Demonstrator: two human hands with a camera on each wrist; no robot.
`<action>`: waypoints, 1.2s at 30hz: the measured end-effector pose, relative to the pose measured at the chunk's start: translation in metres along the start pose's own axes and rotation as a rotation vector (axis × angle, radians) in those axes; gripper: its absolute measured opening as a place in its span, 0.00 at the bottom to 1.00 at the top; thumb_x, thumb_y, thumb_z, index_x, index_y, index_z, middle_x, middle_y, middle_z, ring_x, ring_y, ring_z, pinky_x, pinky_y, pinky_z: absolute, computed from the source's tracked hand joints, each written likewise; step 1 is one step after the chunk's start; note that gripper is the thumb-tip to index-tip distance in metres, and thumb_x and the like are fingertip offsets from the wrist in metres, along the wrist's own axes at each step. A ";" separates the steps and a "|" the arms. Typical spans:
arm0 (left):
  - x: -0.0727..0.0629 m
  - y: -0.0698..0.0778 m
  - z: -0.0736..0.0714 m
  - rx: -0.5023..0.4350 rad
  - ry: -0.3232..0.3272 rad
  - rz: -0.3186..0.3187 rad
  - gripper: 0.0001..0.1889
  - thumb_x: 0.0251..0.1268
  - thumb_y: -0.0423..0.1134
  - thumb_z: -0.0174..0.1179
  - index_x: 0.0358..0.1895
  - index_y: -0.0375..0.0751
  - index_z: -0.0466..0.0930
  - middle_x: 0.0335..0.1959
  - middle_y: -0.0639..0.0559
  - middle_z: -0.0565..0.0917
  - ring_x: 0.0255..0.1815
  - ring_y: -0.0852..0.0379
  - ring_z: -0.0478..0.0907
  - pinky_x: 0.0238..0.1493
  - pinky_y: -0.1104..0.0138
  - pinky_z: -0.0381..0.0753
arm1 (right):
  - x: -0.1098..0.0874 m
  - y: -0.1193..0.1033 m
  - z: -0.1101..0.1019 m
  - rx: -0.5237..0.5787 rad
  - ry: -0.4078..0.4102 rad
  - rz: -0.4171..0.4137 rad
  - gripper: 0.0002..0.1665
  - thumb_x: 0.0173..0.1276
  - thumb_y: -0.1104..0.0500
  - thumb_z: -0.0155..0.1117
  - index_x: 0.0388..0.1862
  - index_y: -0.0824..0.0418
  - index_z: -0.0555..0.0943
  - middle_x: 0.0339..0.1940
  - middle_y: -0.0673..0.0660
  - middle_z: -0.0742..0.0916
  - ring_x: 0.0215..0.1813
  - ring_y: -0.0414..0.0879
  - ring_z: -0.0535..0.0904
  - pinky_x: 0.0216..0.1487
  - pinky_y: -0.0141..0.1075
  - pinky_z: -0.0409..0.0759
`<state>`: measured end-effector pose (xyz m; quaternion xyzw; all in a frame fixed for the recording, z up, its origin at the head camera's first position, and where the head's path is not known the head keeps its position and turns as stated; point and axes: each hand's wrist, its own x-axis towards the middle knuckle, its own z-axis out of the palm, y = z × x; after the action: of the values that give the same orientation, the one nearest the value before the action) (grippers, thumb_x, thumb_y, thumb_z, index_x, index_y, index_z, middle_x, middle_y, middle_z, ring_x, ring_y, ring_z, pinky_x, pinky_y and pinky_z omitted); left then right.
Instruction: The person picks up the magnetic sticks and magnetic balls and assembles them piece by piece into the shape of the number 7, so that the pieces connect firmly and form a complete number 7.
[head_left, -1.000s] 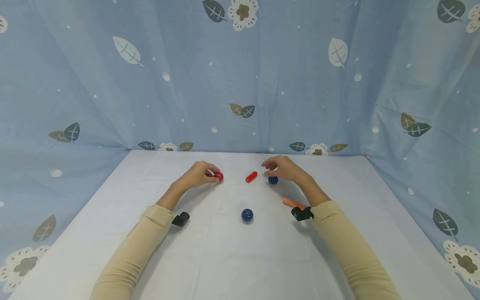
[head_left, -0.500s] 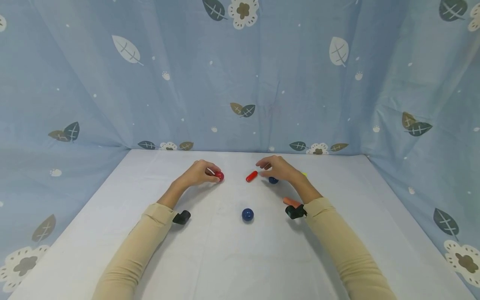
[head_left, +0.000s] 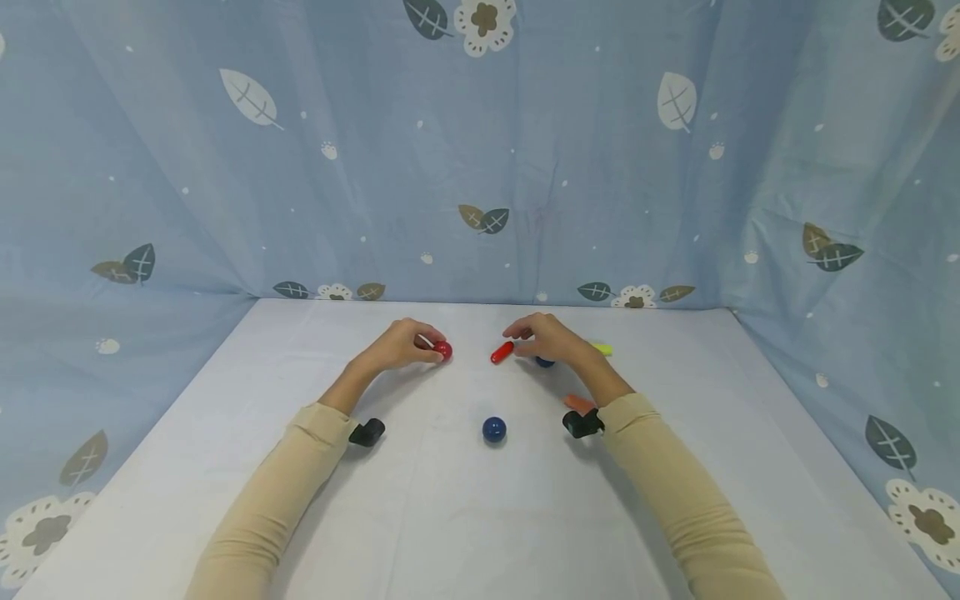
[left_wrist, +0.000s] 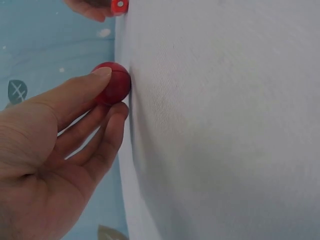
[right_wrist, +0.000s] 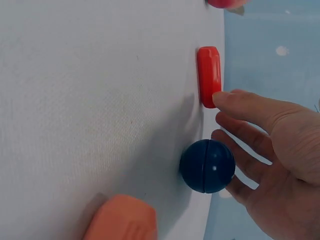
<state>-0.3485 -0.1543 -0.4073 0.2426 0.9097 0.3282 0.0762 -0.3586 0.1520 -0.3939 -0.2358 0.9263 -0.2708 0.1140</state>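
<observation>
A glossy red ball (head_left: 444, 351) rests at the back of the white table, left of centre. My left hand (head_left: 401, 346) pinches it between thumb and fingers, clearest in the left wrist view. A short, faceted red rod (head_left: 502, 352) lies slantwise right of the ball. Reaching over from the right, my right hand (head_left: 553, 340) has its fingers apart and relaxed, holding nothing. In the right wrist view the thumb tip overlaps the near end of the rod (right_wrist: 209, 77); contact cannot be told. A dark blue ball (right_wrist: 207, 166) with a seam sits beneath this hand, partly hidden in the head view.
A second blue ball (head_left: 494, 430) stands nearer the front, centrally. An orange piece (head_left: 578, 404) lies beside the right wrist, partly covered by the black wrist camera (head_left: 582, 422). Behind the right forearm shows a yellow piece (head_left: 602, 349). A blue patterned curtain (head_left: 420, 167) borders the table.
My right hand has moved left from above the blue ball to the red rod, uncovering the yellow piece. The left hand and red ball have shifted very slightly right.
</observation>
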 end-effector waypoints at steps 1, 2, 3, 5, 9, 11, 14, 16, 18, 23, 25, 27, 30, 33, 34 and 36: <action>0.001 0.000 0.000 0.001 -0.002 0.003 0.19 0.61 0.39 0.68 0.55 0.39 0.83 0.52 0.42 0.85 0.50 0.48 0.84 0.50 0.60 0.84 | 0.001 0.000 0.000 -0.005 -0.002 -0.006 0.23 0.66 0.64 0.66 0.61 0.58 0.80 0.59 0.56 0.84 0.63 0.53 0.77 0.65 0.46 0.76; 0.001 0.001 0.001 0.001 -0.002 0.005 0.19 0.61 0.39 0.68 0.55 0.39 0.83 0.52 0.42 0.86 0.50 0.48 0.84 0.50 0.60 0.84 | 0.001 0.000 0.001 -0.008 -0.004 -0.011 0.23 0.66 0.64 0.66 0.61 0.58 0.80 0.60 0.56 0.84 0.63 0.54 0.77 0.66 0.46 0.76; 0.002 0.001 0.001 0.002 -0.001 0.005 0.19 0.61 0.40 0.68 0.55 0.39 0.83 0.52 0.42 0.86 0.50 0.48 0.84 0.51 0.60 0.84 | 0.002 0.000 0.001 -0.014 -0.006 -0.016 0.23 0.66 0.64 0.66 0.61 0.58 0.80 0.60 0.56 0.84 0.64 0.54 0.77 0.66 0.46 0.76; 0.003 0.002 0.002 0.002 0.000 0.010 0.19 0.61 0.39 0.68 0.55 0.38 0.83 0.52 0.42 0.86 0.49 0.48 0.85 0.50 0.60 0.84 | 0.003 0.000 0.002 -0.017 -0.011 -0.021 0.22 0.66 0.65 0.66 0.60 0.58 0.81 0.60 0.56 0.84 0.64 0.54 0.76 0.66 0.47 0.75; 0.005 0.001 0.003 0.000 0.005 0.007 0.19 0.61 0.40 0.68 0.55 0.39 0.83 0.52 0.43 0.86 0.49 0.49 0.85 0.50 0.61 0.85 | 0.006 -0.001 0.004 -0.022 -0.019 -0.021 0.21 0.66 0.66 0.65 0.59 0.57 0.82 0.60 0.56 0.84 0.66 0.54 0.75 0.68 0.48 0.74; 0.005 0.000 0.004 0.000 0.006 0.004 0.19 0.61 0.40 0.68 0.55 0.40 0.83 0.52 0.43 0.86 0.49 0.49 0.85 0.49 0.61 0.85 | 0.007 -0.001 0.006 -0.030 -0.020 -0.020 0.21 0.66 0.66 0.65 0.58 0.56 0.82 0.60 0.56 0.84 0.66 0.53 0.75 0.68 0.48 0.73; 0.007 0.000 0.006 0.000 0.003 0.002 0.19 0.61 0.40 0.68 0.55 0.40 0.83 0.53 0.43 0.86 0.49 0.49 0.85 0.49 0.61 0.84 | 0.009 -0.002 0.008 -0.048 -0.013 -0.010 0.20 0.66 0.66 0.65 0.56 0.55 0.84 0.60 0.55 0.84 0.66 0.53 0.75 0.69 0.48 0.72; 0.007 0.001 0.006 -0.002 0.003 0.001 0.19 0.62 0.39 0.68 0.55 0.39 0.83 0.53 0.42 0.86 0.50 0.49 0.85 0.50 0.61 0.84 | 0.009 -0.003 0.009 -0.055 -0.009 0.003 0.20 0.65 0.66 0.66 0.56 0.54 0.84 0.59 0.55 0.85 0.66 0.52 0.75 0.69 0.48 0.72; 0.008 0.003 0.007 -0.008 0.002 -0.006 0.19 0.61 0.39 0.68 0.55 0.40 0.83 0.53 0.43 0.86 0.49 0.50 0.85 0.49 0.62 0.84 | 0.008 -0.005 0.009 -0.059 -0.004 0.016 0.20 0.65 0.66 0.66 0.55 0.54 0.84 0.59 0.55 0.85 0.65 0.52 0.75 0.69 0.48 0.72; 0.009 0.005 0.007 -0.011 0.005 -0.013 0.18 0.61 0.40 0.68 0.54 0.41 0.83 0.52 0.44 0.86 0.48 0.51 0.84 0.47 0.63 0.84 | 0.006 -0.008 0.008 -0.063 0.002 0.035 0.20 0.64 0.67 0.66 0.55 0.55 0.85 0.57 0.56 0.85 0.62 0.52 0.77 0.67 0.46 0.75; 0.009 0.004 0.007 -0.013 0.006 -0.003 0.18 0.61 0.39 0.68 0.54 0.40 0.83 0.52 0.43 0.86 0.48 0.51 0.85 0.47 0.64 0.84 | 0.006 -0.007 0.009 -0.071 0.007 0.032 0.19 0.64 0.67 0.67 0.54 0.55 0.85 0.55 0.55 0.86 0.60 0.51 0.78 0.66 0.45 0.76; 0.009 0.003 0.007 -0.022 0.006 0.004 0.18 0.61 0.39 0.68 0.54 0.39 0.83 0.51 0.43 0.86 0.47 0.51 0.85 0.46 0.64 0.84 | 0.005 -0.006 0.010 -0.088 0.013 0.017 0.19 0.64 0.67 0.67 0.53 0.56 0.85 0.53 0.55 0.87 0.58 0.50 0.79 0.65 0.44 0.77; 0.010 0.001 0.007 -0.037 0.008 0.021 0.18 0.61 0.38 0.68 0.54 0.39 0.83 0.50 0.43 0.87 0.46 0.52 0.86 0.46 0.64 0.84 | 0.005 -0.003 0.011 -0.102 0.020 -0.007 0.17 0.64 0.66 0.67 0.52 0.57 0.85 0.51 0.54 0.88 0.56 0.49 0.80 0.63 0.43 0.78; 0.009 0.000 0.008 -0.042 0.010 0.026 0.18 0.61 0.38 0.68 0.54 0.39 0.83 0.50 0.43 0.87 0.45 0.52 0.86 0.45 0.64 0.84 | 0.005 -0.003 0.011 -0.100 0.021 -0.020 0.16 0.64 0.66 0.68 0.51 0.58 0.86 0.50 0.55 0.88 0.56 0.49 0.81 0.62 0.42 0.78; 0.009 0.000 0.008 -0.041 0.012 0.021 0.18 0.61 0.38 0.68 0.54 0.39 0.83 0.50 0.43 0.87 0.46 0.52 0.86 0.45 0.65 0.84 | 0.004 -0.003 0.011 -0.099 0.022 -0.022 0.16 0.64 0.66 0.68 0.51 0.59 0.86 0.50 0.55 0.88 0.55 0.49 0.81 0.62 0.42 0.78; 0.008 0.000 0.008 -0.041 0.012 0.015 0.18 0.61 0.39 0.68 0.54 0.39 0.83 0.50 0.43 0.87 0.46 0.52 0.86 0.45 0.65 0.84 | 0.003 -0.004 0.011 -0.105 0.023 -0.027 0.16 0.64 0.66 0.68 0.51 0.59 0.86 0.50 0.56 0.88 0.56 0.49 0.81 0.62 0.43 0.78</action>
<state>-0.3532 -0.1454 -0.4134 0.2461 0.9014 0.3486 0.0732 -0.3564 0.1424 -0.4006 -0.2507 0.9372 -0.2262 0.0871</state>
